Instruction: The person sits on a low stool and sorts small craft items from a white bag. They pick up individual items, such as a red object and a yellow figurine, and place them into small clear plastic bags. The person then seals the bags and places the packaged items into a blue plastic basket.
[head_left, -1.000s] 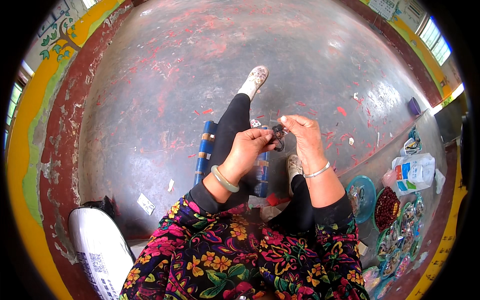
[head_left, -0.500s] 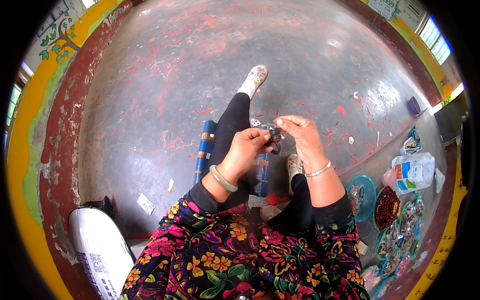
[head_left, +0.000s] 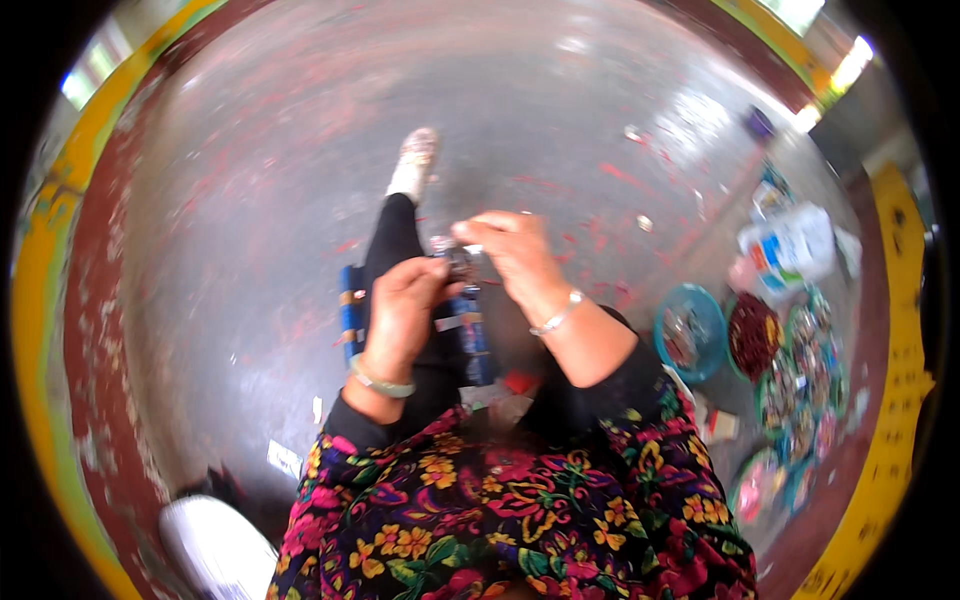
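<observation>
small dark item [head_left: 458, 263], too blurred to name, sits between the two hands, above the middle of the floor [head_left: 270, 210] and just beside the top of a blue, banded bar [head_left: 472, 340]. the left hand [head_left: 405, 295], a pale bangle [head_left: 380, 380] at its wrist, pinches it between thumb and fingers. the right hand [head_left: 515, 255] is at the item's upper side; i cannot tell whether its grip is slightly spread or pinching a part. toward the floor's right edge stand a teal basin [head_left: 712, 330], a dark red heap [head_left: 750, 335] touching or just beside it, and a white plastic bag [head_left: 800, 245]. a white sack [head_left: 215, 550] lies near the floor's lower left corner.
</observation>
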